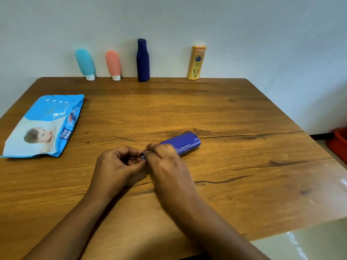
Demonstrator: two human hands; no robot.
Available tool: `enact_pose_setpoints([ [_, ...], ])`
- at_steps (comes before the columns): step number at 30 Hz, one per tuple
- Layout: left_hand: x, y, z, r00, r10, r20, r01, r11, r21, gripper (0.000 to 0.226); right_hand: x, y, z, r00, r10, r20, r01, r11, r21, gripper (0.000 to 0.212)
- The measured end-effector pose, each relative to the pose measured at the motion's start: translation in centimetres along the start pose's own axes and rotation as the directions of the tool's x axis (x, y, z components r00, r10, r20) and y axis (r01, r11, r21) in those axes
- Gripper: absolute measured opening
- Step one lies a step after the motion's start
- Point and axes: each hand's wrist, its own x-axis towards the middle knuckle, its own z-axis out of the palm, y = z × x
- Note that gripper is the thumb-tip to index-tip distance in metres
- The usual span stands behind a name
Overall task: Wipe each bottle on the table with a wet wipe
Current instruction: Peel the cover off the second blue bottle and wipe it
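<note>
Five bottles are on the table. Four of them stand in a row along the far edge, against the wall: a teal bottle and a pink bottle, both standing on their caps, then a navy bottle and a yellow bottle. The fifth, a blue bottle, lies on its side near the middle of the table, with its near end between the two hands.

The left hand has curled fingers, and its fingertips pinch a small dark piece at the near end of the blue bottle; it looks like the cap, but it is too small to be sure. The right hand is blurred. It covers the near part of the same bottle and its fingers seem to close around it.

The wipe pack lies flat near the left edge, well apart from the hands. I see no loose wipe, not in the hands and not on the table.

In my judgement the task is at an early stage. The blue bottle is the one in work now, but without a visible wipe I cannot say it is being wiped. The four bottles at the far edge stand in order and show no sign of wiping, so probably they all remain. If any of them is already clean, the picture cannot show it.
</note>
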Motion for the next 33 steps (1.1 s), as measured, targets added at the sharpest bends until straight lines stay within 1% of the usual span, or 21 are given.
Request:
enact_pose_setpoints([
  [2,0.0,0.1,0.0,1.000,0.004,0.000,-0.004,1.000,0.003,0.019,-0.4,0.3,0.1,0.999,-0.019,0.030,0.019,1.000,-0.009,0.042],
  [3,0.0,0.1,0.0,1.000,0.000,-0.001,0.000,1.000,0.005,0.020,-0.4,1.3,0.1,1.000,0.012,0.002,-0.012,1.000,-0.025,0.042],
  [6,-0.1,0.2,-0.1,1.000,-0.003,-0.006,0.003,1.000,0.028,0.026,0.1,4.0,-1.1,0.977,0.201,-0.075,-0.205,0.977,-0.052,0.042],
  [7,-0.1,0.3,-0.1,1.000,-0.002,-0.008,0.002,0.999,0.032,0.025,0.2,4.4,-1.2,0.970,0.226,-0.086,-0.230,0.972,-0.048,0.042],
  [8,-0.1,0.3,-0.1,1.000,-0.005,-0.013,0.005,1.000,0.026,0.025,0.2,4.1,-1.1,0.972,0.219,-0.090,-0.223,0.974,-0.037,0.042],
  [9,-0.1,0.4,0.0,1.000,-0.010,-0.018,0.011,1.000,0.012,0.024,0.2,3.2,-1.0,0.980,0.182,-0.085,-0.185,0.982,-0.033,0.041],
  [12,-0.1,0.3,-0.1,1.000,-0.018,-0.012,0.018,1.000,-0.001,0.016,-0.3,0.2,0.3,1.000,-0.014,-0.021,0.013,0.999,-0.043,0.043],
  [13,-0.1,0.3,-0.1,1.000,-0.019,-0.011,0.019,1.000,0.002,0.015,-0.4,0.0,0.7,0.999,-0.053,-0.001,0.053,0.998,-0.044,0.045],
  [15,-0.1,0.2,-0.1,1.000,-0.020,-0.005,0.020,1.000,-0.004,0.015,-0.8,0.8,0.8,0.997,-0.076,0.011,0.076,0.996,-0.047,0.047],
  [17,-0.1,0.2,-0.1,1.000,-0.019,-0.006,0.019,1.000,0.002,0.020,-1.1,3.0,0.2,1.000,-0.010,0.001,0.010,0.997,-0.071,0.051],
  [19,0.0,0.2,0.0,1.000,-0.019,-0.010,0.019,1.000,0.014,0.024,-1.0,6.0,-0.6,0.990,0.122,-0.072,-0.129,0.986,-0.104,0.047],
  [21,0.0,0.2,0.0,1.000,-0.021,-0.009,0.021,1.000,-0.003,0.023,-0.4,8.9,-1.5,0.952,0.280,-0.126,-0.290,0.954,-0.073,0.039],
  [23,0.0,0.3,-0.1,1.000,-0.021,-0.012,0.021,1.000,-0.020,0.021,0.2,9.8,-1.6,0.927,0.350,-0.137,-0.358,0.933,-0.041,0.035],
  [26,0.0,0.4,-0.2,0.999,-0.034,-0.022,0.033,0.998,-0.055,0.020,-0.1,8.7,-1.2,0.929,0.330,-0.166,-0.336,0.942,-0.011,0.037],
  [29,0.0,0.5,0.0,0.999,-0.032,-0.023,0.031,0.999,-0.028,0.021,-0.4,8.1,-1.4,0.934,0.291,-0.209,-0.288,0.957,0.042,0.040],
  [33,0.1,0.4,-0.1,0.999,-0.041,-0.010,0.041,0.999,-0.019,0.022,-0.2,5.5,-0.9,0.964,0.162,-0.210,-0.159,0.987,0.030,0.040],
])
